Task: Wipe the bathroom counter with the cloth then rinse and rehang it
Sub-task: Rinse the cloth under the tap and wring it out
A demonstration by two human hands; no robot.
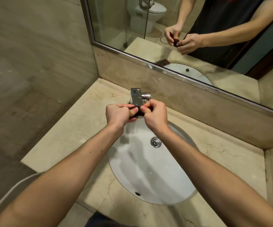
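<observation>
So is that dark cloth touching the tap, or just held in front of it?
Cannot tell. In the head view the cloth, bunched between both hands, overlaps the tap's spout, hiding any gap.

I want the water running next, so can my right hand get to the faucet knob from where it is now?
Probably yes. The right hand sits just in front of the faucet knob with nothing between them, but it is pinching the dark cloth with the left hand, so it must let go first.
</observation>
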